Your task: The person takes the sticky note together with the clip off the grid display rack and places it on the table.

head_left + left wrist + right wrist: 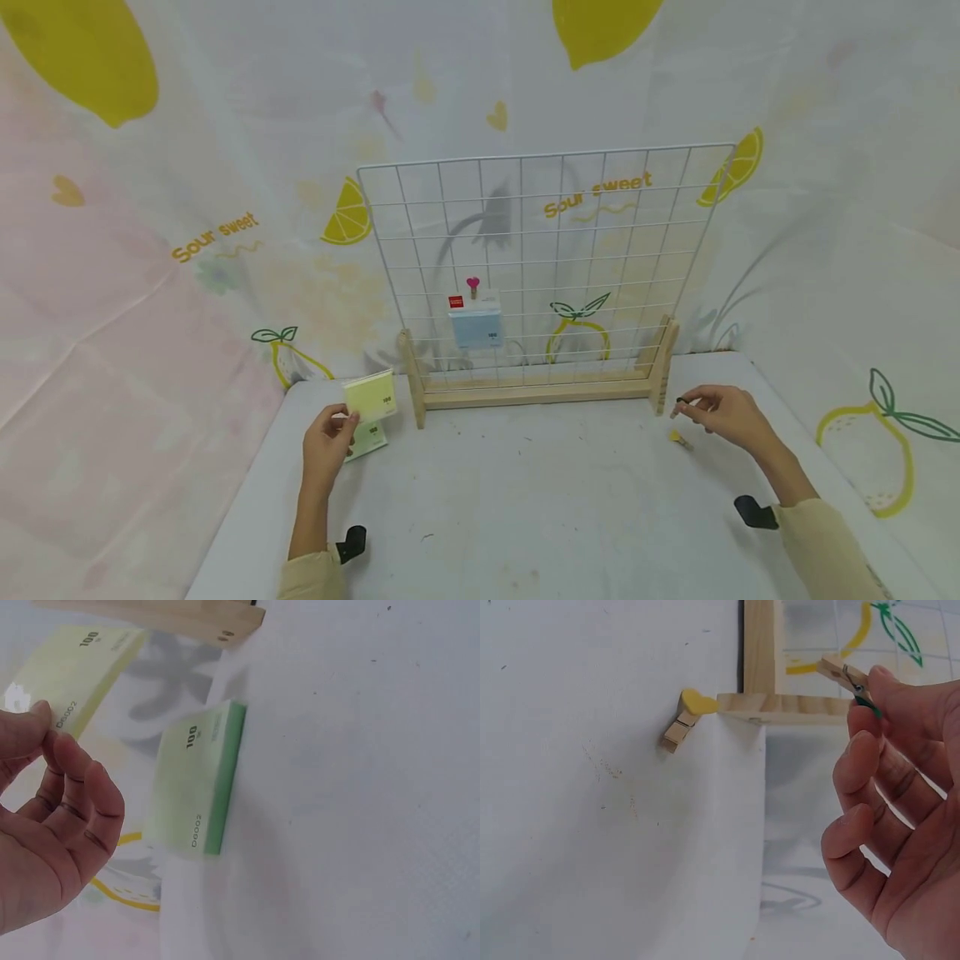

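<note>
Between thumb and fingers, my left hand (324, 446) pinches a yellow sticky note pad (375, 393) by its edge, raised above the table at the left. A green sticky note pad (191, 780) rests on the table just below it, partly covered in the head view. At the right, my right hand (733, 418) pinches a small wooden clothespin (841, 672) with a green end, mostly hidden by the fingertips. Beneath that hand, a wooden clothespin with a yellow heart (696, 703) lies on the table. The other fingers of both hands are bent loosely.
A white wire grid (525, 267) stands upright in a wooden base (536, 395) at the back. On its left half hangs a blue sticky note pad (477, 331), held by a clothespin with a pink heart (472, 284). Lemon-printed cloth hangs behind the white table (525, 500).
</note>
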### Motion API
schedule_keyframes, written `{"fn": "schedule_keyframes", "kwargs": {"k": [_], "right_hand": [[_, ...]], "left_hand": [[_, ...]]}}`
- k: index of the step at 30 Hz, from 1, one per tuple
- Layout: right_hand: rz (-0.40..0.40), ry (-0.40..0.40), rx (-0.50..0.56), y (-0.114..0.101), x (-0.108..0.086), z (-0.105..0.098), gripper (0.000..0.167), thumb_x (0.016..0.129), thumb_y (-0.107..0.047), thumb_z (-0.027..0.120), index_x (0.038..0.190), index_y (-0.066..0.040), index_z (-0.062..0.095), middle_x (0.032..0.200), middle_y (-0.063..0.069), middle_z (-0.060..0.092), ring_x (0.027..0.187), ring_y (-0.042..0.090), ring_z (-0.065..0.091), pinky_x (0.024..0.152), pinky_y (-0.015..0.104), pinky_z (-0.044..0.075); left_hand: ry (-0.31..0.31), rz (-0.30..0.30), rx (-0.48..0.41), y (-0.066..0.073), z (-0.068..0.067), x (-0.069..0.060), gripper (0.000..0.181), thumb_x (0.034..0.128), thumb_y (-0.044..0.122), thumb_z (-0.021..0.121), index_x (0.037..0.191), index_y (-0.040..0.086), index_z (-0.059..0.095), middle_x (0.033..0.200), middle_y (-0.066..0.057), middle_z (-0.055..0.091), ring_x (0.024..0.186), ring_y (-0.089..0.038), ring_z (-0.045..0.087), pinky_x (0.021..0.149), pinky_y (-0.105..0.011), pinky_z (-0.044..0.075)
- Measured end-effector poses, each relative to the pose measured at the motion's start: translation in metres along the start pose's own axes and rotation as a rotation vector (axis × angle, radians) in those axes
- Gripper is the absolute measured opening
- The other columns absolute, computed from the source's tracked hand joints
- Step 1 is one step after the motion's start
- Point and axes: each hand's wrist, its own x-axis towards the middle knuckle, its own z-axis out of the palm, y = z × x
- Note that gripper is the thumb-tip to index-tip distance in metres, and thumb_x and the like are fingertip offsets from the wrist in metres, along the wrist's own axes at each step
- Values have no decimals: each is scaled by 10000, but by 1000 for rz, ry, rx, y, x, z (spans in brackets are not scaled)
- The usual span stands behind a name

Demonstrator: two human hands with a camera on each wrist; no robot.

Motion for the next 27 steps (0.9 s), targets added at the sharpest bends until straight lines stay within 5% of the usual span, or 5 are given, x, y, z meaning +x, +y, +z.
{"fn": "schedule_keyframes", "kwargs": {"k": [20,27], "right_hand": [[58,-106,9,9,-6,9,179,903,-199,720,924,-21,734,645,29,616,528,139,518,483,268,377],[76,-134,14,13,-8,11,189,906,-207,718,908,-19,724,633,23,604,536,143,521,487,271,382]], "left_hand": [[-35,-171,86,-15,-7,-1,229,977,175,619,1125,2,589,781,-120,601,645,-224,577,483,-249,471],[-48,-207,102,-22,-8,-3,246,975,184,617,1136,1,584,755,-75,587,635,-169,548,483,-251,471]]}}
